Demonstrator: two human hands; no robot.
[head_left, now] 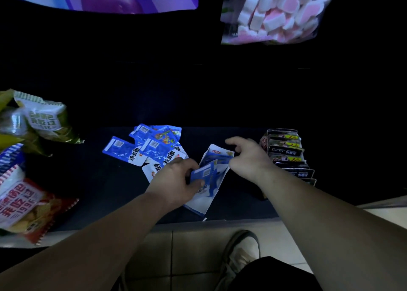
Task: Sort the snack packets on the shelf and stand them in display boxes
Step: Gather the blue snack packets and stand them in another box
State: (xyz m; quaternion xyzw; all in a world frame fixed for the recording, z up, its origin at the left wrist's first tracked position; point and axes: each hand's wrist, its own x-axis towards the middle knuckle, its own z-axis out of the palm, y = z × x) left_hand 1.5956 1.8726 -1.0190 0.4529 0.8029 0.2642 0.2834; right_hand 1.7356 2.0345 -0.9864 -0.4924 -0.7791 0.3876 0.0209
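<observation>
My left hand (pixel 176 181) gripped a bunch of blue packets (pixel 212 174), my right hand (pixel 247 157) half open, thumb touching them

The person is wearing a pale, grey-trimmed sneaker (pixel 241 253) and a black leg garment (pixel 275 275), both showing well below the fingers (pixel 231 140). Behind the fingers, the left forearm (pixel 99 235) and right forearm (pixel 319 213) are showing bare.

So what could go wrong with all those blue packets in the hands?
The left hand grips a fanned, uneven bunch of blue packets near the shelf's front edge; some might slip to the floor.
The right hand is close to the standing black packets; a bump could tip them.
The loose blue pile lies mixed fronts and backs up, so some may get boxed backwards.
</observation>
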